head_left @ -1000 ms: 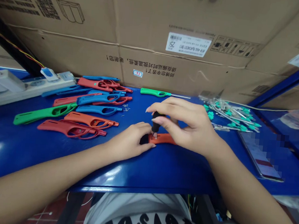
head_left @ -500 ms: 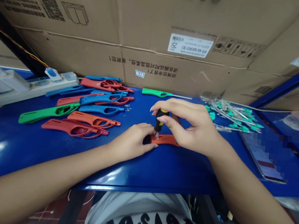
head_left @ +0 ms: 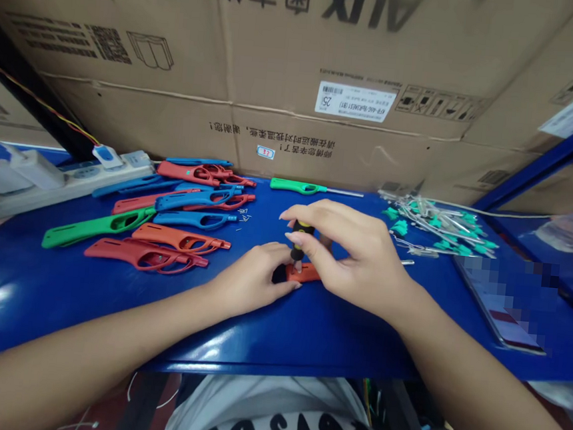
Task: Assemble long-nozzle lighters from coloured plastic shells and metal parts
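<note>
My left hand (head_left: 255,279) pinches the end of an orange gas lighter (head_left: 310,272) lying on the blue table. My right hand (head_left: 353,254) grips a black and yellow screwdriver (head_left: 301,233), held upright with its tip down at that end of the lighter. The tip itself is partly hidden by my left fingers. Much of the lighter is behind my right hand, and a metal tube end (head_left: 407,262) shows beyond it. Left of my hands lie several coloured lighter shells, among them a red one (head_left: 117,252), a green one (head_left: 77,229) and an orange one (head_left: 154,233).
Small screws (head_left: 244,217) lie by the shells. A green lighter (head_left: 294,186) with a metal tube rests near the cardboard box (head_left: 274,60). To the right are a pile of metal tubes with green parts (head_left: 436,221) and a phone (head_left: 499,307). A power strip (head_left: 84,170) stands at left.
The camera view has tilted up slightly, showing more of the box. My right fingers have shifted a little on the screwdriver handle; my left hand still holds the lighter.
</note>
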`<state>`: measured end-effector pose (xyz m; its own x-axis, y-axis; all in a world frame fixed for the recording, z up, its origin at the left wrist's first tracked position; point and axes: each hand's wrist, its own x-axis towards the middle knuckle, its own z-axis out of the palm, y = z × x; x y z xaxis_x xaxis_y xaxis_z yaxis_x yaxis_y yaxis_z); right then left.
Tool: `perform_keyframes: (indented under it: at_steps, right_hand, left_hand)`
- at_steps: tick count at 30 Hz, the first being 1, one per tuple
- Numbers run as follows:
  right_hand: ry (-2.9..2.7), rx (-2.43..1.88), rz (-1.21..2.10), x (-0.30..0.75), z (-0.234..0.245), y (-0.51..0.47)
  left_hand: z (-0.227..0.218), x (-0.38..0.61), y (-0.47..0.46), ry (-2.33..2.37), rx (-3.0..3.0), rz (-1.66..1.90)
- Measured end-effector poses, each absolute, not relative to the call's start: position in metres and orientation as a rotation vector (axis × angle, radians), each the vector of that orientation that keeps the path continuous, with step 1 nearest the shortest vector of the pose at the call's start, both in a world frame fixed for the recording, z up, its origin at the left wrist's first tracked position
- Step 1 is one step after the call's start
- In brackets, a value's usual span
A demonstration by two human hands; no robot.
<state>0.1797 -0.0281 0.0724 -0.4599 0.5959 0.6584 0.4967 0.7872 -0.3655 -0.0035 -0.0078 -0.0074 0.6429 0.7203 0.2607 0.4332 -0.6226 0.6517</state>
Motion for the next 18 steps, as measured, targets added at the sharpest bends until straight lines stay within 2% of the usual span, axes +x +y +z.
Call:
perform_keyframes:
  at_steps: [5, 8, 12, 18]
  right_hand:
    - [-1.797, -0.872, 0.195, 0.203, 0.089, -0.020]
    - [-1.783, -0.977, -0.043, 0.230, 0.094, -0.007]
    - [-1.907, -1.053, -0.386, 0.267, 0.077, 0.015]
    - [-1.761, -1.241, -0.364, 0.301, 0.044, 0.031]
  left_hand:
    - [0.008, -0.017, -0.008, 1.003, 2.409, 0.506]
    - [0.016, -0.026, -0.009, 1.071, 2.505, 0.402]
    - [0.019, -0.023, -0.011, 1.112, 2.606, 0.324]
    - [0.022, -0.003, -0.008, 1.111, 2.737, 0.142]
